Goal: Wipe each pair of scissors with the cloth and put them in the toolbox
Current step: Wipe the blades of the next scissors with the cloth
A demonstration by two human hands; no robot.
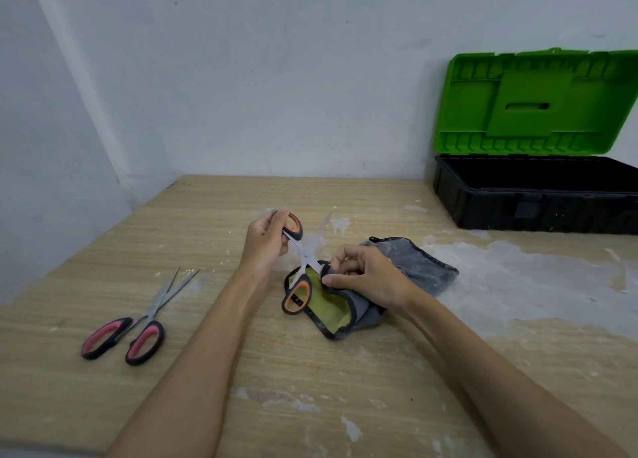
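Observation:
My left hand [264, 241] grips one orange-and-black handle of the orange scissors [299, 260], which are spread wide open above the table. Their other handle hangs over the cloth [414, 267], and one blade points up and away. My right hand [362, 276] pinches a fold of the cloth, grey outside and yellow-green inside, around the other blade near the pivot. A second pair, the pink scissors [138, 326], lies slightly open on the table to the left, blades pointing away. The toolbox [518, 209], black with a raised green lid, stands open at the back right.
The wooden table [310, 388] carries white dusty smears, heaviest at the right under and beside the toolbox. A pale wall runs along the back and left edges of the table. The near table edge lies at lower left.

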